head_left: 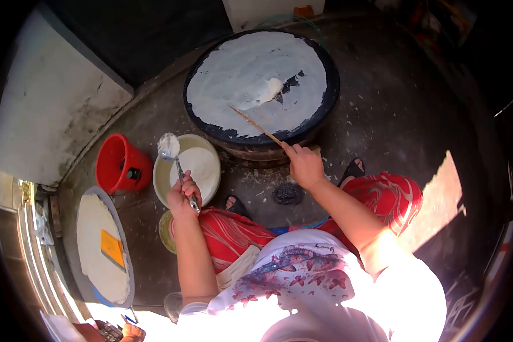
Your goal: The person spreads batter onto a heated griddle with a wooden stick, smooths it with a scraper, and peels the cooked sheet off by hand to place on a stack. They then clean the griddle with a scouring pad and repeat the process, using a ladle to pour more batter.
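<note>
My left hand (185, 196) is closed around the handle of a metal ladle (169, 147), whose bowl is coated with white batter. The ladle's bowl is raised over the left rim of a pale basin (212, 149) that holds white batter (195, 170). My right hand (305, 165) grips a thin wooden stick (255, 126) at the griddle's near edge. The stick's far tip reaches over the round black griddle (332, 91). A thin white layer of batter (239, 68) covers most of the griddle, with a thicker lump (271, 89) beside a bare dark patch.
A red bucket (119, 165) stands left of the basin. Further left, an oval board (127, 251) carries a pale flat sheet (94, 245) and a yellow scraper (113, 248). Another person's hand (133, 333) shows at the lower left. A dark lump (288, 194) lies on the floor.
</note>
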The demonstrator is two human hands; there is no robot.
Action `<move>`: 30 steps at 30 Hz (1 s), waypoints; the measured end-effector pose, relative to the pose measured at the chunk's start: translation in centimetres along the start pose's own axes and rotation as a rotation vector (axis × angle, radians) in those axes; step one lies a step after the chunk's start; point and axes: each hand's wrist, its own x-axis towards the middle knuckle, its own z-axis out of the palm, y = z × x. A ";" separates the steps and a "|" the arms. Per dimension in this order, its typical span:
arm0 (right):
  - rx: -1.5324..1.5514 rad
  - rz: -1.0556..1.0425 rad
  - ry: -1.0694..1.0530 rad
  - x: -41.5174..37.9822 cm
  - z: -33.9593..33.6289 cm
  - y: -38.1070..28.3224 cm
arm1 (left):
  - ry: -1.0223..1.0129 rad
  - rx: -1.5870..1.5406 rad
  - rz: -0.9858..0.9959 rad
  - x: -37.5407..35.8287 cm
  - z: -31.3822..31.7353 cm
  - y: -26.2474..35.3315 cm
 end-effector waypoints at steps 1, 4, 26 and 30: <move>-0.071 -0.053 -0.028 -0.2 0.5 0.3 | 0.010 -0.006 -0.011 0.0 0.0 0.1; -0.190 0.137 0.068 1.8 0.2 5.4 | 0.011 0.002 -0.029 0.2 -0.2 0.2; 0.602 0.604 0.060 4.1 -0.3 15.8 | 0.054 0.043 -0.021 0.0 0.2 0.0; 0.755 0.582 -0.167 3.7 -2.5 14.5 | 0.054 0.060 -0.056 -0.2 0.3 0.1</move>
